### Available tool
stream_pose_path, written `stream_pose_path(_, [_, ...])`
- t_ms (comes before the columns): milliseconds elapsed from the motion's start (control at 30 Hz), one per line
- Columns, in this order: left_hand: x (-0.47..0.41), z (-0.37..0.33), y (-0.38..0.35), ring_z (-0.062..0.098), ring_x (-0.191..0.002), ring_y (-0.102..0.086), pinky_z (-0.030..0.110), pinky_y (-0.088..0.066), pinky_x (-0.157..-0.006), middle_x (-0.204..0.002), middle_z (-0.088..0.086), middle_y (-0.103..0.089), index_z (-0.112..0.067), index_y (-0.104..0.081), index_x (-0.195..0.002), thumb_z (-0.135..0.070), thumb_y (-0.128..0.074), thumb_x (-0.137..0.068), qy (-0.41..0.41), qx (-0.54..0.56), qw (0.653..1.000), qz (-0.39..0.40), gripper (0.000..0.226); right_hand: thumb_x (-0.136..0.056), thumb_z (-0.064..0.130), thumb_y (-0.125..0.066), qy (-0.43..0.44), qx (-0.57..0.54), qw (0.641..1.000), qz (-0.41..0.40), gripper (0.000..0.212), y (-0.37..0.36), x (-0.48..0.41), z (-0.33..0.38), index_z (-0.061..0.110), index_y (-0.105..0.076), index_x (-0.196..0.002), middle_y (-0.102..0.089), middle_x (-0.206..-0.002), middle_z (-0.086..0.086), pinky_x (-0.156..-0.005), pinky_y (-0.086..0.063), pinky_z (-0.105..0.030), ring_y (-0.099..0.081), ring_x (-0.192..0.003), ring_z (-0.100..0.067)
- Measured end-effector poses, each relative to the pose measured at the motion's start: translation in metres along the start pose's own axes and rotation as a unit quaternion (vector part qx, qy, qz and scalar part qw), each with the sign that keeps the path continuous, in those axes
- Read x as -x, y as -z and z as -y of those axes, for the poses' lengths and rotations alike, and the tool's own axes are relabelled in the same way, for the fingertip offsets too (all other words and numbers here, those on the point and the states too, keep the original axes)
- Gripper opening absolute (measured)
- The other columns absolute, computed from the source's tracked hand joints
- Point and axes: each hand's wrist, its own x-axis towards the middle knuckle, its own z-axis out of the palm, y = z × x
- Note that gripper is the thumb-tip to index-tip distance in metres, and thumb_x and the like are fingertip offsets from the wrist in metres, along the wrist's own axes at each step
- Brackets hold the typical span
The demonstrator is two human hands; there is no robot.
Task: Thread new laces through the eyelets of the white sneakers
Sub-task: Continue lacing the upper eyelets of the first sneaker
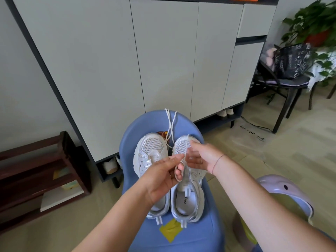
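1. While the white sneakers (151, 151) sit side by side on the blue chair (209, 233), both hands hover above them.
2. The left hand (161, 179) pinches a white lace (185, 152) looped round its fingers.
3. The right hand (203, 157) pinches that lace higher up, though its fingertips are blurred.
4. A second lace (170, 124) drapes over the chair's back.

Two white sneakers are counted: the left sneaker (151, 155) and the right sneaker (192, 200). Two draped lace strands (169, 122) are seen on the one blue chair (200, 239), and one held lace strand (186, 148) between two hands, the left hand (161, 177) and the right hand (203, 159). One yellow sticker (171, 231), one purple stool (283, 190), one wooden rack (72, 160), one dark chair (291, 82) and one patterned bag (292, 60) are also counted.
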Motion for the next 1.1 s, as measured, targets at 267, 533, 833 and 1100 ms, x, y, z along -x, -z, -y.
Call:
stream_pose_path(267, [-0.009,-0.003,0.004,0.012,-0.062,-0.062,0.022,-0.056,-0.062,-0.077,0.009,-0.067,0.001,-0.059,-0.110,-0.009,-0.051,-0.096,0.002,0.018,0.998,-0.061,0.018,-0.097,0.007,-0.046,0.164,-0.122,0.978,0.051,0.018,-0.015,-0.015,0.038,0.009,-0.060,-0.085,-0.050,-0.057,-0.003,-0.049,-0.036,-0.019,-0.046,-0.044,-0.009])
stream_pose_path(533, [-0.031,-0.038,-0.002,0.021,-0.101,-0.063,0.032,-0.048,-0.088,-0.114,0.014,-0.066,-0.001,-0.060,-0.113,-0.034,-0.038,-0.102,0.006,0.010,0.995,-0.102,0.041,-0.093,0.007,-0.047,0.322,-0.070,0.906,0.265,0.014,-0.016,0.039,0.066,0.007,-0.062,-0.092,-0.058,-0.067,-0.001,-0.061,-0.044,-0.021,-0.051,-0.062,-0.013])
stream_pose_path(833, [-0.034,-0.062,0.008,0.006,-0.052,-0.060,0.015,-0.052,-0.051,-0.067,0.001,-0.064,-0.004,-0.062,-0.094,-0.016,-0.047,-0.099,-0.013,0.094,0.995,-0.036,0.020,-0.094,0.003,-0.051,0.172,0.186,0.889,0.381,0.019,-0.004,0.056,-0.010,0.012,-0.067,-0.096,-0.067,-0.093,-0.005,-0.080,-0.051,-0.023,-0.062,-0.086,-0.014])
stream_pose_path(1100, [0.014,-0.036,0.016,0.012,-0.069,-0.060,0.020,-0.052,-0.069,-0.075,0.005,-0.067,-0.009,-0.075,-0.089,-0.018,-0.065,-0.080,-0.037,-0.242,0.967,0.066,0.017,-0.102,0.029,-0.035,0.033,-0.168,0.966,0.192,0.037,-0.022,0.021,0.024,-0.001,-0.056,-0.104,-0.071,-0.079,-0.013,-0.059,-0.057,-0.029,-0.069,-0.065,-0.020])
